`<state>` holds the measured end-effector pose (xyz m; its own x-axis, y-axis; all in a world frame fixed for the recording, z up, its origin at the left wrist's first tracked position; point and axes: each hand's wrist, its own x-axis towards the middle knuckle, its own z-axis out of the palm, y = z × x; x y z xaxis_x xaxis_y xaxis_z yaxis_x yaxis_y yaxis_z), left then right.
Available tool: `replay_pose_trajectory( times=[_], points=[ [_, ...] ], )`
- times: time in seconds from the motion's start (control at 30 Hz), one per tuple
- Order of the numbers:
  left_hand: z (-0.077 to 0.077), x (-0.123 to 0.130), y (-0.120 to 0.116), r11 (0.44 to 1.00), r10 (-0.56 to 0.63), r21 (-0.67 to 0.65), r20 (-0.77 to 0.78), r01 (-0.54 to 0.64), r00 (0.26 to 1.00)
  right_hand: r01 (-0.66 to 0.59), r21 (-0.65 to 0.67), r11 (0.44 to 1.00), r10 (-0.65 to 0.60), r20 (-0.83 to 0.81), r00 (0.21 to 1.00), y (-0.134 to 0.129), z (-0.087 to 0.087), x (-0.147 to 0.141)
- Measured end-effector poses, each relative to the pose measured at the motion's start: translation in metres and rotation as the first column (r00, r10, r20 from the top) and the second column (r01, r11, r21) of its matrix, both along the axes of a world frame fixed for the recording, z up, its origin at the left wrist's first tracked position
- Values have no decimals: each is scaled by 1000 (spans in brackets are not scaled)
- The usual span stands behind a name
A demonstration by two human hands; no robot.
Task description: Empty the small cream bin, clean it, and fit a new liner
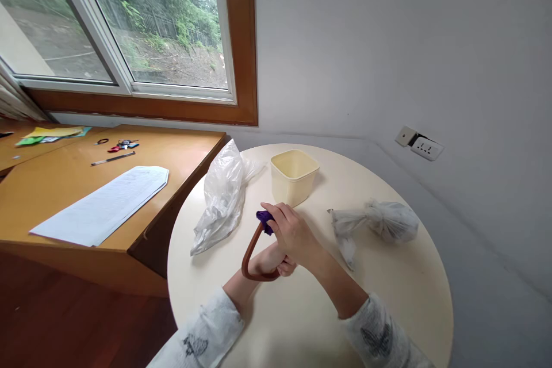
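Observation:
My left hand [269, 259] is closed around the lower end of a brown, bent, rod-like handle [247, 257], which curves out to the left in an open loop. Above it, my right hand [293, 233] has its fingers bent over a piece of purple cloth [264, 222] that wraps the handle's upper end. The two hands overlap, so part of the handle and of the left fingers is hidden. Just beyond them, a pale yellow square tub [288, 187] stands upright with its top uncovered.
On the round cream table [401, 293], a crumpled clear plastic bag [222, 195] lies at left and a knotted plastic bag [394, 221] at right. A wooden desk [185, 152] holds papers [107, 204], a pen [112, 158] and keys [125, 145]. A wall socket [426, 148] is at right.

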<state>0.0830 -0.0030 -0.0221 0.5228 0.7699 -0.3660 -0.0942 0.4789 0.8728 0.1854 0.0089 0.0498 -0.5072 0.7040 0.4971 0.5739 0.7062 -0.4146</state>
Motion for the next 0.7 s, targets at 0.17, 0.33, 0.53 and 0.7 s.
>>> replay_pose_trajectory(
  times=[0.17,0.33,0.53,0.7],
  points=[
    [18,6,-2,985,-124,-106,82,133,989,66,16,998,-66,-10,998,8,-17,3],
    [20,9,1,980,-108,-153,112,125,988,146,-68,987,-148,-17,989,12,-35,10],
    [14,14,4,979,-72,-185,104,91,992,203,-187,961,-219,-66,974,10,-51,25],
    [8,2,14,989,85,-132,151,-66,985,262,-188,947,-248,94,964,8,-54,38]
  ],
)
